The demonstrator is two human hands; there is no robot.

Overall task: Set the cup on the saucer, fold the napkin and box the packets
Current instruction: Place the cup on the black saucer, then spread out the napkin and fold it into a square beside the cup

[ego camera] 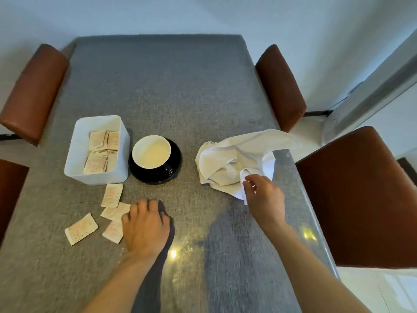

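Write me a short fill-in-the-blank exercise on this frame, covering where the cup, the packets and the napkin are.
1. The cream-lined black cup stands on the black ____.
2. On the grey cloth-covered table, ____ loose paper packets lie outside the white rectangular plastic box.
3. The ____ hand's fingers pinch the crumpled white cloth napkin.
4. The left hand rests partly on the ____.

Missing words: saucer; four; right; packets

Black cup with cream-white interior [151,152] upright on glossy black round saucer [174,164]. Crumpled white cloth napkin [228,163] to its right, unfolded. White rectangular plastic box [79,152] left of saucer, holding several beige paper packets [98,141]; four loose beige packets [112,195] on table nearby.
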